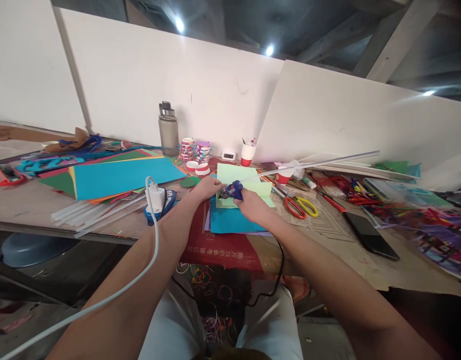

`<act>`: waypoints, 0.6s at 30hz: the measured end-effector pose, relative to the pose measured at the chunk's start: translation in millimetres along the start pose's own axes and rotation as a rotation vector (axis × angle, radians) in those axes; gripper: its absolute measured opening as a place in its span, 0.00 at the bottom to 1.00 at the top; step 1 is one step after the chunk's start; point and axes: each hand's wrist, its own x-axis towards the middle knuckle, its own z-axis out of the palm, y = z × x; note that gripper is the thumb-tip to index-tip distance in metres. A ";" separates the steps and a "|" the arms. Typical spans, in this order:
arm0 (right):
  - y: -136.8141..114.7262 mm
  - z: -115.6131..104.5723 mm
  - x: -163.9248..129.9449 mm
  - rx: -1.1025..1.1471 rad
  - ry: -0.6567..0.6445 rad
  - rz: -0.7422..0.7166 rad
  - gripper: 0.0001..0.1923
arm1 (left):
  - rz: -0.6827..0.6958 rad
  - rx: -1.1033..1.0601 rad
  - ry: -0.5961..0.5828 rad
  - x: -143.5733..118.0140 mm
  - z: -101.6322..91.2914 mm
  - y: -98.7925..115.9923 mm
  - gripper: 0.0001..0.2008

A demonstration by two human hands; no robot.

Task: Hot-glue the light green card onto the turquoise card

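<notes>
1. Nearest to the camera, a white cable runs over the left forearm up to a white charger, which sits to the left of the left hand's fingers.
2. A black cord hangs down under the right wrist.
3. Below the fingers of both hands lies a red sheet with a line of printed characters; they are too blurred to read.
4. The right hand has its fingers closed around a blue glue gun, and a long clear glue stick goes out from the gun to the right.
5. The left hand rests its fingertips on a light green paper, just beside the tip of the gun; the fingers are bent, pressing the paper and not wrapped around anything.
6. Under the green paper is a blue paper, touching the right hand's fingers from below.
7. To the right of the right fingers lie scissors with one red and one yellow handle, and further right a black phone.
8. Left of the left fingers is a pile of coloured paper sheets.
9. Beyond the fingers, by the white wall, stand a grey bottle, rolls of tape, a small clock whose display I cannot read, and a red and white cup.
</notes>
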 end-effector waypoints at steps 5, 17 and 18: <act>-0.9 -1.8 -3.7 -0.009 -0.014 -0.019 0.15 | -0.012 -0.013 -0.008 1.0 1.3 -3.0 0.20; 3.1 -3.8 -5.5 -0.056 -0.008 -0.017 0.15 | -0.019 -0.026 0.003 -4.0 -1.1 5.2 0.20; 7.5 -6.4 -7.0 -0.069 -0.007 -0.006 0.15 | -0.015 -0.031 0.005 -3.6 -0.9 4.5 0.20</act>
